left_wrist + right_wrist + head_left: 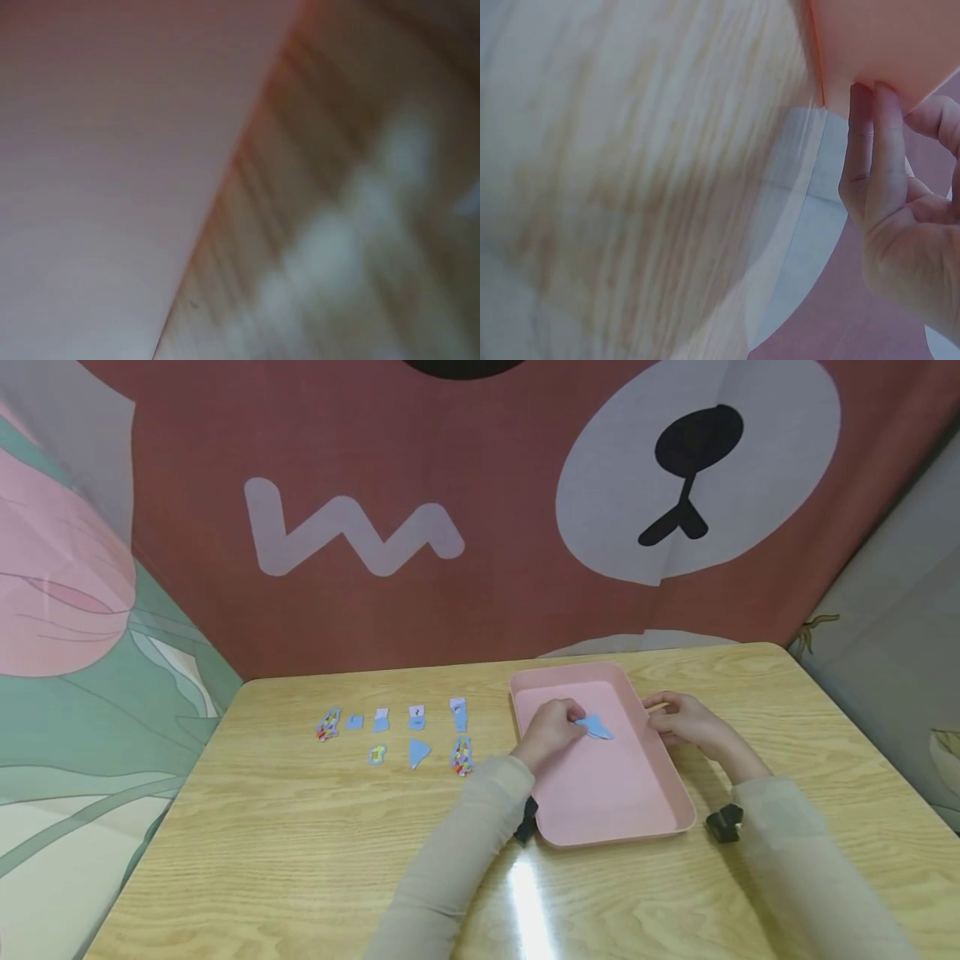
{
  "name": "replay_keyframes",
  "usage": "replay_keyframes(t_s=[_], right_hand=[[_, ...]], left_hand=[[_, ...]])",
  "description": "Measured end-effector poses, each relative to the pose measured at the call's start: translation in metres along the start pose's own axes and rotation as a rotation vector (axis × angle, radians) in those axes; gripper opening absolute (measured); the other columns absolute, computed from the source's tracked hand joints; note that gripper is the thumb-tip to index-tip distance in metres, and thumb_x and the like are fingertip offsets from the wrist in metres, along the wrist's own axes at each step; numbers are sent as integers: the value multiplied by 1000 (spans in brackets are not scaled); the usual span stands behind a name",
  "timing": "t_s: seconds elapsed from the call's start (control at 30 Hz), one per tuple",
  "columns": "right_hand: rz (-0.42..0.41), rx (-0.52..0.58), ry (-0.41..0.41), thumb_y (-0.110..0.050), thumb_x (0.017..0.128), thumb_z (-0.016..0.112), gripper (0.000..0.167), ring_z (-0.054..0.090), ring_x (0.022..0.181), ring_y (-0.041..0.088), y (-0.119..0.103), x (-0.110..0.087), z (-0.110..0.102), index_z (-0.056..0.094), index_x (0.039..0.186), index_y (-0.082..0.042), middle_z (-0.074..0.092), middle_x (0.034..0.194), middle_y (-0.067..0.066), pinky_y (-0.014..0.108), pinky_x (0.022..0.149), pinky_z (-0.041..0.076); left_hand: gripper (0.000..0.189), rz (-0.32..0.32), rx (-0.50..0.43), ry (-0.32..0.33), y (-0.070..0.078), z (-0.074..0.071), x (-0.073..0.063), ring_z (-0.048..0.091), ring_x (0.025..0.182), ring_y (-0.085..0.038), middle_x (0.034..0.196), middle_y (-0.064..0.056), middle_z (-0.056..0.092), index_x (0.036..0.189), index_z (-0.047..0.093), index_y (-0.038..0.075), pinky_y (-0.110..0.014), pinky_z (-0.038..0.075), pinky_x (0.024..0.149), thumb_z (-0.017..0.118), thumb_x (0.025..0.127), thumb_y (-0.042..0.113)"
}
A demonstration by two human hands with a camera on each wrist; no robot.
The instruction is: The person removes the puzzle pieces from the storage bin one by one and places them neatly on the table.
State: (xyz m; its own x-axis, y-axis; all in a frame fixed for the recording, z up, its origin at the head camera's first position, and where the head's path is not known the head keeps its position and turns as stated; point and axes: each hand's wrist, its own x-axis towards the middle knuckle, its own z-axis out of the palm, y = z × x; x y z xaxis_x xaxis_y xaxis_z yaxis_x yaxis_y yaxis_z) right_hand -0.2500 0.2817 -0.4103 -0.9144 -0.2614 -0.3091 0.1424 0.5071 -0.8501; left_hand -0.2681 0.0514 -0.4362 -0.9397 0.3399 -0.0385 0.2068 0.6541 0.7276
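Note:
My left hand [551, 731] reaches over the pink tray [607, 806] and pinches a light-blue cutout [596, 727] between thumb and fingers. What is printed on the cutout cannot be made out. At the tray's right side, my right hand [690, 725] holds the edge with bent fingers. The right wrist view has the fingertips [889, 94] against the tray wall [885, 37], with the thumb close by. In the left wrist view only the blurred tray [97, 180] and wood grain show; the left hand is out of that view.
Left of the tray, small cutouts lie in two rows on the wooden table [300, 843]: several blue ones, such as a blue wedge [418, 752], and colourful patterned ones, such as a speckled cutout [462, 756]. A bear-print cloth [360, 618] hangs behind the table.

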Motion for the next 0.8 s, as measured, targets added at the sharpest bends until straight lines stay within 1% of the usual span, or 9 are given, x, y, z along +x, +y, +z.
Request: replay_keyframes(t_s=[0.17, 0.37, 0.57, 0.73, 0.8], right_hand=[[8, 2, 5, -9, 92, 50, 51, 60, 80, 2, 0, 1, 1, 33, 135, 12, 59, 111, 18, 22, 72, 56], [-1, 0, 6, -9, 91, 50, 51, 60, 80, 2, 1, 1, 0, 32, 134, 13, 60, 109, 17, 22, 72, 56], [7, -1, 13, -9, 91, 50, 51, 60, 80, 2, 2, 1, 1, 33, 134, 12, 59, 110, 19, 22, 73, 56], [12, -1, 15, -10, 91, 50, 51, 61, 80, 3, 2, 1, 2, 33, 134, 12, 57, 114, 23, 22, 72, 56], [10, 1, 14, -10, 91, 50, 51, 61, 81, 3, 2, 1, 2, 33, 134, 12, 57, 115, 24, 23, 72, 56]], left_hand=[[22, -15, 21, -11, 1, 0, 0, 61, 94, -17, 103, -7, 69, 107, 69, 5, -21, 50, 84, 68, 88, 14], [21, -17, 62, -21, 2, 1, 0, 61, 93, -15, 102, -6, 69, 105, 69, 6, -20, 50, 83, 70, 87, 17], [20, -50, 13, -10, 3, 1, -1, 60, 89, -14, 99, -6, 68, 102, 67, 5, -19, 50, 80, 72, 85, 15], [18, -51, -1, -4, 4, 1, -2, 61, 88, -14, 97, -5, 68, 99, 66, 7, -16, 49, 76, 72, 85, 14], [17, -43, -10, -5, 3, 1, -3, 62, 87, -13, 97, -5, 69, 99, 66, 7, -16, 49, 74, 72, 85, 14]])
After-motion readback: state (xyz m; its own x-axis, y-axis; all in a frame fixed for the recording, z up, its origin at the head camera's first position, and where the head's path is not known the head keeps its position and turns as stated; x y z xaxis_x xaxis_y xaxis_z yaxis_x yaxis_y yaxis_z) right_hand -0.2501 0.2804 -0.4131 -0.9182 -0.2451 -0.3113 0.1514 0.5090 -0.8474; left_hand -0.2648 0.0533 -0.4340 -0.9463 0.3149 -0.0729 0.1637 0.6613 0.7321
